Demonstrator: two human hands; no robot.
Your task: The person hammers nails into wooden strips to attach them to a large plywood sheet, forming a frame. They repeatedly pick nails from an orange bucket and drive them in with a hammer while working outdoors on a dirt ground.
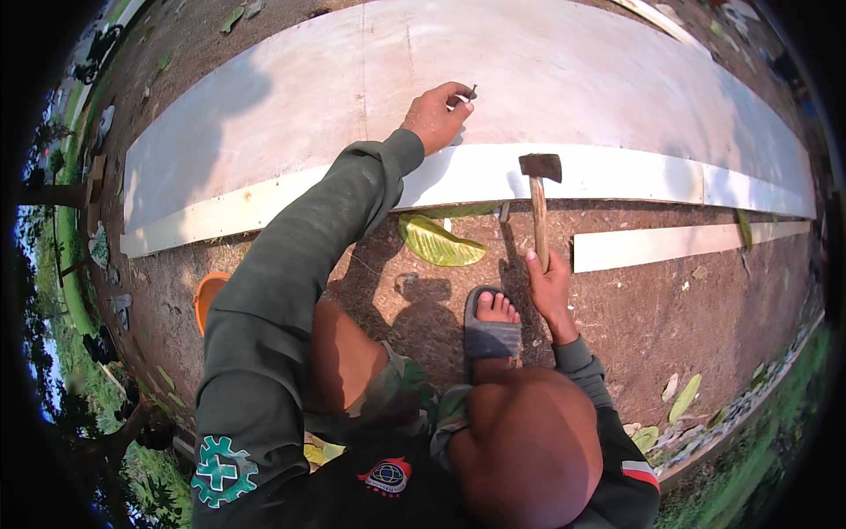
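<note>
The person's left hand point(432, 117) reaches out over a broad, pale board point(564, 79), its thumb and index finger pinched nearly together on a small dark nail point(473, 92); the rest of the fingers curl in toward the palm. The nail tilts slightly, its upper end pointing away from the person, and whether its tip touches the board cannot be told from this angle. The right hand point(550, 289), lower and to the right, is closed around the lower part of the wooden handle of a hammer point(539, 212). The hammer points away from the person, its dark, blocky head seen against a whiter wooden strip point(617, 171) that runs along the board's near edge; whether the head rests on the strip or hangs above it is unclear. The nail is beyond this strip, over the board's wide surface, to the left of the hammer head. On the brown ground, a second, loose strip point(652, 248) lies to the right of the right hand, and a large yellow-green leaf point(441, 241) lies near the board's edge, between the two arms. A foot in a grey sandal point(493, 339) stands just left of the right hand. An orange container point(210, 298) shows partly behind the left sleeve point(291, 264).
</note>
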